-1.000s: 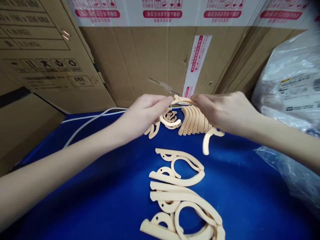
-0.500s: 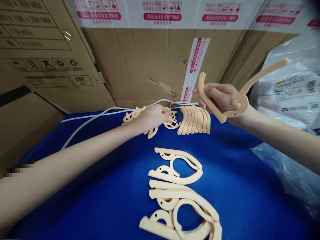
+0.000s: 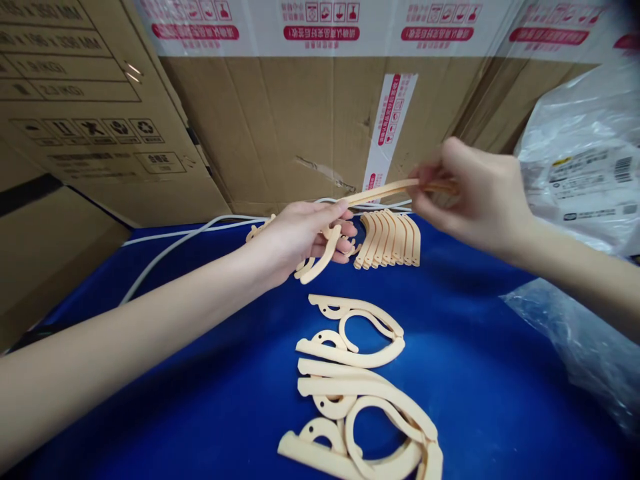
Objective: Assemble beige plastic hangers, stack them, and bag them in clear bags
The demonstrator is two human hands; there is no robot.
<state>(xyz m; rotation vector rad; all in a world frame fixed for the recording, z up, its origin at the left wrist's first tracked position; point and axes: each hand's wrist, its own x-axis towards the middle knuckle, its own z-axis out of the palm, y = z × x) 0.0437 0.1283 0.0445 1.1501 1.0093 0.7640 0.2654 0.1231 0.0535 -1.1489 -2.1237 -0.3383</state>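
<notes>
Between my two hands stretches a cream plastic folding hanger (image 3: 377, 192), partly hidden by the fingers. My left hand (image 3: 300, 233) pinches its left end between thumb and fingers, and a short curved arm hangs below those fingers. The right end is in my right hand (image 3: 480, 193), whose fingers are closed and blurred by motion. Beneath and behind my left hand lies a pile of small cream hook pieces (image 3: 256, 232), mostly covered. Just right of it, curved hanger arms (image 3: 387, 240) lie side by side in a row.
Folded hangers (image 3: 370, 361) lie on the blue table surface (image 3: 210, 400) nearer to me. Cardboard boxes (image 3: 280, 120) stand along the back and left. A white cable (image 3: 200, 230) runs behind the parts. Clear plastic wrap (image 3: 565, 333) and a wrapped package (image 3: 580, 173) are at right.
My left hand has left the small-parts pile and taken hold of the hanger's left end. My right hand has turned over and moved its grip to the other end.
</notes>
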